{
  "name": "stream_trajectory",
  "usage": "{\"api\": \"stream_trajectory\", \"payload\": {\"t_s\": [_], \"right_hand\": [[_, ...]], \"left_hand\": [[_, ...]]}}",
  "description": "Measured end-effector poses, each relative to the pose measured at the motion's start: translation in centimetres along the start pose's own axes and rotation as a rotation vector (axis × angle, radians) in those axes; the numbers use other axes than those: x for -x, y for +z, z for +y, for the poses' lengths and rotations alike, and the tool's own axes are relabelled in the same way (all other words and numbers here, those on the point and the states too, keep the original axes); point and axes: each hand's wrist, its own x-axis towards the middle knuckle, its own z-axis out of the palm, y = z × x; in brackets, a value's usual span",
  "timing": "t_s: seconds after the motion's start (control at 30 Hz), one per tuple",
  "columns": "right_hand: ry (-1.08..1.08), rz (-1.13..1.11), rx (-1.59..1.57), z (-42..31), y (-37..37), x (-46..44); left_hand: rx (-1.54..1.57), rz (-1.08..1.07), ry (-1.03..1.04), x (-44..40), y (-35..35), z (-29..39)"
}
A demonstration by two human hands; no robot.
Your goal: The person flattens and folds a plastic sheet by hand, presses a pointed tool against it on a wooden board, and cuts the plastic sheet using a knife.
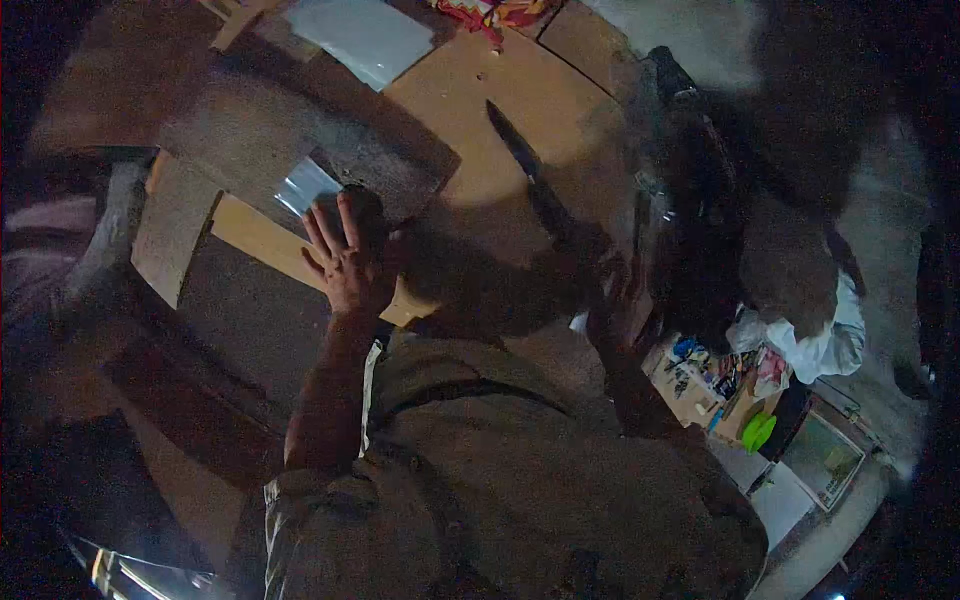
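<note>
My left hand [350, 258] lies palm down with its fingers spread. Its fingertips are at the lower edge of a small clear plastic packet [308, 187] on a brownish board [235, 130]. In deep shadow to the right is my right hand [618, 290]; its fingers are too dark to make out. A dark, long, pointed knife-like object [515, 142] extends up and left from near that hand over the tan cardboard [455, 85]. Whether the right hand grips its lower end cannot be seen.
White sheets [365, 38] and a red-yellow wrapper [490, 14] lie at the top. At lower right are mixed small items [705, 370], a bright green object [758, 431], a white plastic bag [830, 340] and a framed picture [828, 460]. A dark fabric-like mass [690, 200] stands at right.
</note>
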Motion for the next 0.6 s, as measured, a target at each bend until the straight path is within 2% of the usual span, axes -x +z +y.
{"api": "stream_trajectory", "payload": {"t_s": [0.03, 0.1, 0.13, 0.2, 0.23, 0.3, 0.53, 0.6], "right_hand": [[0.036, -0.035, -0.012, -0.9, -0.1, 0.5], [-0.176, 0.079, 0.093, -2.9, 0.2, 2.7], [-0.163, 0.075, 0.095, -2.6, 1.0, 4.0], [-0.366, -0.041, 0.047, -2.1, 2.8, 6.1], [-0.349, -0.042, 0.048, -2.3, 3.1, 6.9], [-0.488, -0.084, 0.034, -2.8, 3.6, 8.0], [-0.39, 0.02, 0.019, -1.3, 7.0, 9.1], [-0.381, 0.066, -0.037, -0.6, 7.0, 9.6]], "left_hand": [[-0.006, -0.026, -0.017, 0.0, -0.1, 0.2], [-0.021, -0.026, -0.02, -0.1, 0.0, 0.3], [-0.038, -0.023, -0.03, -0.1, 0.0, 0.3], [-0.045, -0.03, -0.022, -0.1, -0.1, 0.4], [-0.054, -0.029, -0.026, -0.1, 0.0, 0.3], [-0.055, -0.021, 0.001, 0.0, 0.4, 0.1], [-0.045, 0.09, 0.08, 0.2, 1.4, -0.6], [-0.066, 0.055, 0.051, 0.2, 1.4, -0.4]]}}
